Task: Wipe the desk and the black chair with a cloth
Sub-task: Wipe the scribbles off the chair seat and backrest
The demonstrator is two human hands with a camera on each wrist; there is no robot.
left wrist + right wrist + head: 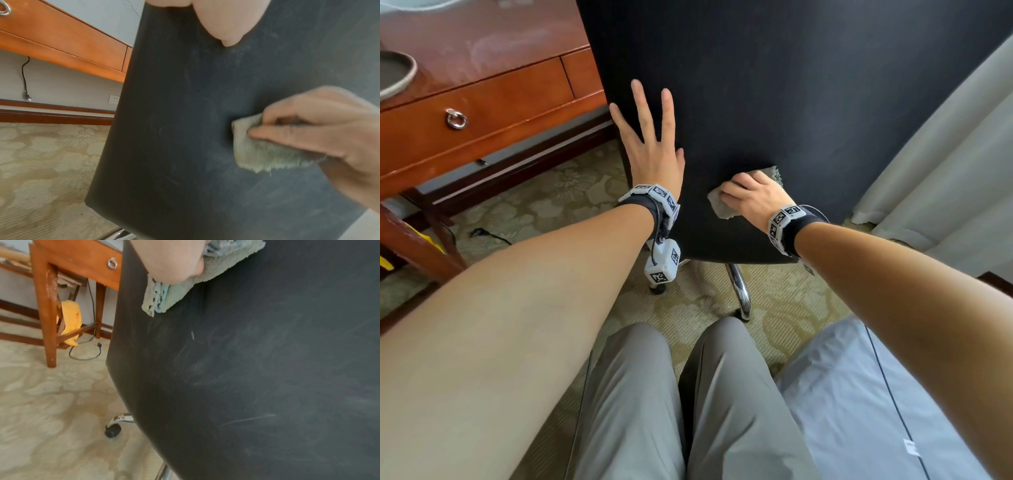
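Chair back [791, 102]: black with pale streaks; cloth [176, 293]: grey-green; desk [482, 99]: reddish-brown wood; carpet [51, 402]: beige with floral pattern; trousers [640, 394]: grey; hanging rag [71, 318]: yellow.

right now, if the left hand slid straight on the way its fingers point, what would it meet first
Probably nothing soon: the left hand lies flat on the black chair back, fingers pointing up along it, so it would keep sliding over bare black surface. The chair's top edge is out of view.

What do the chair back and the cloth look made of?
Chair back: smooth matte black, likely leather or vinyl; it shows pale scuff streaks and no weave. Cloth: grey-green fuzzy pile, probably microfibre or terry, folded under the right hand.
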